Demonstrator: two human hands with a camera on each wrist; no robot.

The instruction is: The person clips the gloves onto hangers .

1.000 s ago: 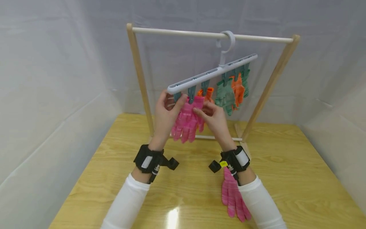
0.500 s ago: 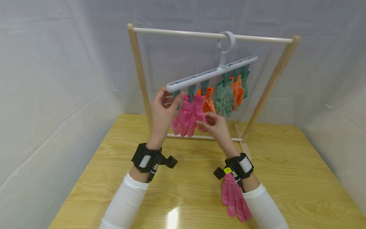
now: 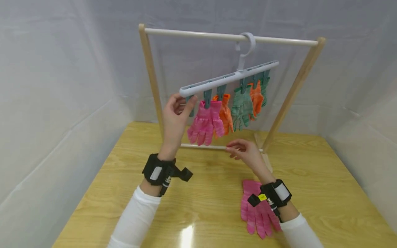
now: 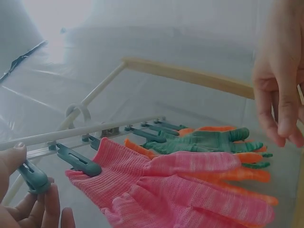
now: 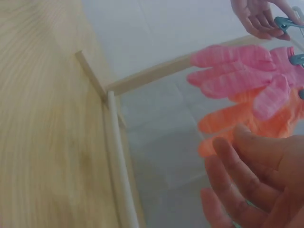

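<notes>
Item: clip hanger (image 3: 227, 78), pale grey, hooked over the white top rail of a wooden drying rack (image 3: 151, 74); its bar tilts, the near end lower and toward the person's left. All positions below are taken from this hanger.

Left hand (image 3: 175, 120): raised at the hanger's near end, fingers and thumb curled around the outermost teal clip (image 4: 33, 177), which holds nothing that can be seen.

Hung pink glove (image 3: 204, 123): pinched at the cuff by the next clip along the bar, fingers pointing down, long axis vertical. It hangs just beside the left hand and touches neither hand.

Further along the bar, away from the near end: an orange glove (image 3: 225, 113), a green glove (image 3: 242, 107), and behind these more orange and green gloves, all clipped cuff-up.

Right hand (image 3: 245, 153): below the hanger, above the table (image 3: 310, 186), well apart from the clips; fingers loosely bent, holding nothing.

Loose pink glove (image 3: 257, 212): flat on the table, well below and nearer the person than the hanger, partly under the right wrist strap. Its long axis runs toward the person, cuff toward the rack, fingertips toward the near table edge. It lies just behind and beneath the right hand, on that arm's side; the right hand is much the nearer to it, the left being up at the clip.
</notes>
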